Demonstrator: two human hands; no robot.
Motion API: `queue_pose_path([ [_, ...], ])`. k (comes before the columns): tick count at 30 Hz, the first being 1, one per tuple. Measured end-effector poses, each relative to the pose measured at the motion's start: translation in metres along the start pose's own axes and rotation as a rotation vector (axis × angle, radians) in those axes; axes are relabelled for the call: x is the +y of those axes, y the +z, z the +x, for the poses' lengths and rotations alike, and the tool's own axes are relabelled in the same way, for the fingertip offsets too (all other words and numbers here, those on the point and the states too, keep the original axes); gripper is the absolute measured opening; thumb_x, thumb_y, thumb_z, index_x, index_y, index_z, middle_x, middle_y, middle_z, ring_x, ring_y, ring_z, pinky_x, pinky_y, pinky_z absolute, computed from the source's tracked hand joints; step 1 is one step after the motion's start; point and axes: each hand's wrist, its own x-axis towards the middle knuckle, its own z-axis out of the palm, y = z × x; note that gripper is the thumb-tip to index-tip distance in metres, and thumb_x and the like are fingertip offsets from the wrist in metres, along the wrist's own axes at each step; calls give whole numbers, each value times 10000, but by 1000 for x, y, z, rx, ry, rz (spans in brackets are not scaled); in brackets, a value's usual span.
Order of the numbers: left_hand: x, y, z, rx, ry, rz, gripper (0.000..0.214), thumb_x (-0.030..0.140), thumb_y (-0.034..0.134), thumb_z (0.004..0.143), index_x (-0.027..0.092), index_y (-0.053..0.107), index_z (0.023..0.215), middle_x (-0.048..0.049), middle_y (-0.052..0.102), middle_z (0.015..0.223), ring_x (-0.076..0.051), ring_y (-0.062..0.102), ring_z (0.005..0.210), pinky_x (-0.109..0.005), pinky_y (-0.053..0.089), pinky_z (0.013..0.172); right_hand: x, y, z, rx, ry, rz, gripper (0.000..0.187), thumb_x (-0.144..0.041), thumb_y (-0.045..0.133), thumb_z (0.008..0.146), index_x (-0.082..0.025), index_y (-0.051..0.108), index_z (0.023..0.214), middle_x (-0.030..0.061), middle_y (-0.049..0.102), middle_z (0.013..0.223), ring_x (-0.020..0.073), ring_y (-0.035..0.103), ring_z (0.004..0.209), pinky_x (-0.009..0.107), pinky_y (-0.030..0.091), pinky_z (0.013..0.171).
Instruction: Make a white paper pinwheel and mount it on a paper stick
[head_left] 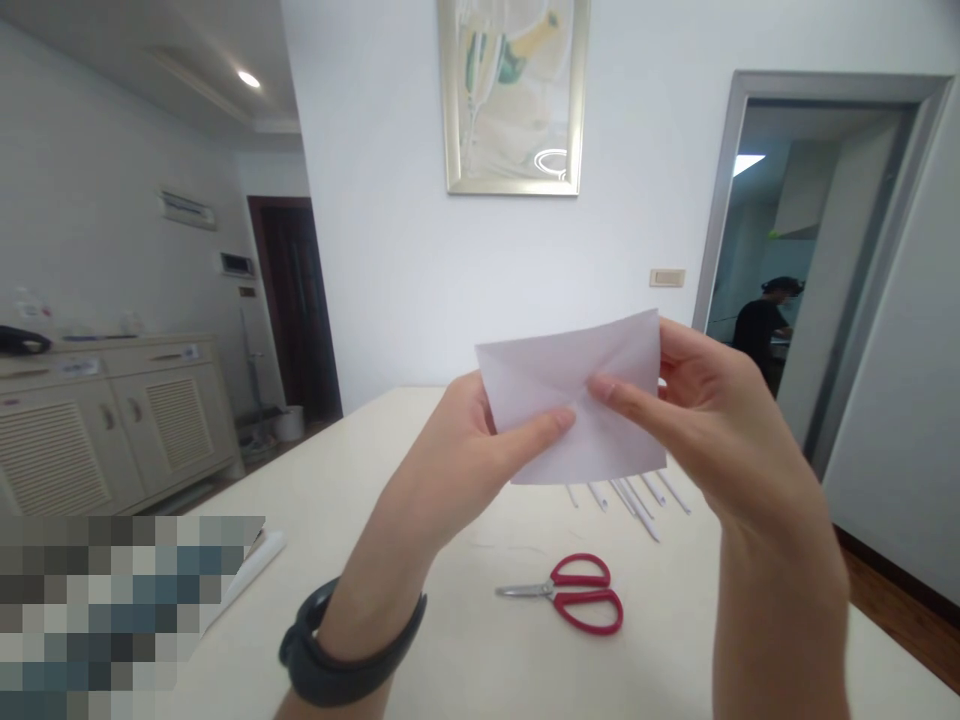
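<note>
Between both hands, raised above the table, is a creased white sheet of paper [555,450]. My left hand [480,440] pinches it from the left, thumb pressed on its face and the fingers hidden behind. From the right, my right hand [697,400] grips it likewise, its thumb near the middle of the sheet close to the left thumb. Below the paper lies a pair of scissors [551,592] with red handles, blades pointing left. Several thin rolled paper sticks [637,510] rest on the table behind, partly covered by the sheet.
The cream table [450,650] stretches toward a white wall. At its left lie a white paper roll [262,555] and a pixelated area. A cabinet [120,420] stands far left. Through the doorway at right, a person [761,325] in dark clothing is visible.
</note>
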Motion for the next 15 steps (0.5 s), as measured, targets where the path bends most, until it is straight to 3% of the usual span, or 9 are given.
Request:
queue_pose_path([
  [7,4,-6,1,-54,-72,115,188,293,650,858,236,734,1015,10,737,866,-136,654,779,-181,498,633,-3,-7,-3,117,-158,-93,225,-126,626,855,-299,722,961,-12,674,929,191,624,902,315,539,736],
  [11,5,-5,1,-43,-50,104,180,245,629,870,229,727,1021,14,719,831,-132,629,750,-185,460,606,-7,-7,-4,-5,-280,-92,213,-163,611,884,-298,727,1001,-1,673,1081,202,621,993,330,519,795],
  [13,6,-3,1,-45,-27,93,182,206,620,872,238,725,1017,27,706,812,-115,610,731,-172,445,600,-8,-8,-5,-87,-337,-49,225,-315,575,916,-293,710,1095,17,660,1178,230,594,1104,361,505,892],
  [15,6,-3,1,-32,-10,96,186,192,613,875,244,720,1018,33,696,810,-107,600,739,-162,447,617,-8,-9,-5,-182,-338,0,408,-503,441,927,-284,688,1167,34,626,1270,268,542,1201,408,471,984],
])
